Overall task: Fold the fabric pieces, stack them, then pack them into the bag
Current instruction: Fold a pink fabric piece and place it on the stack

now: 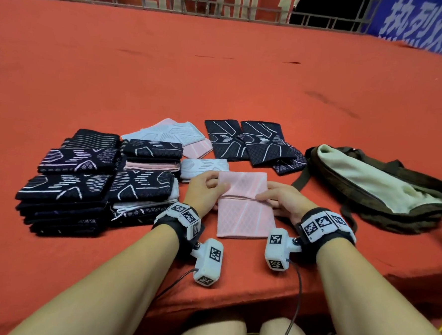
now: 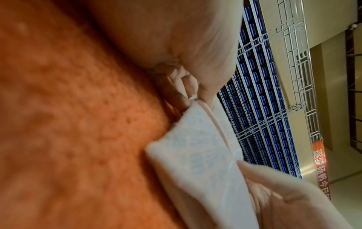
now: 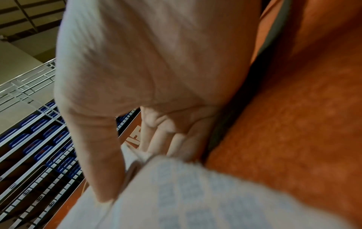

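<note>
Head view: we pinch the pink cloth (image 1: 243, 205) at its fold with left hand (image 1: 205, 192) and right hand (image 1: 280, 199), mid-fold on the red table (image 1: 220, 76); next, we reckon, flatten and stack it, bag (image 1: 379, 187) waiting right

- The far half of the red bench (image 1: 221, 63) lies open, with bare cloth right up to the railing (image 1: 173, 1).
- On the left, stacks of folded dark pieces (image 1: 66, 183) crowd together and block a low sideways pass.
- On the right, the open bag (image 1: 379, 184) and its strap (image 1: 300, 180) fill the bench.
- Just beyond the pink piece (image 1: 243, 207), which both hands hold, lie a white piece (image 1: 204, 166) and two flat dark pieces (image 1: 252, 143).
- A bare strip of bench runs between the pink piece and the bag.
- The near edge is open below the stacks and the bag.
</note>
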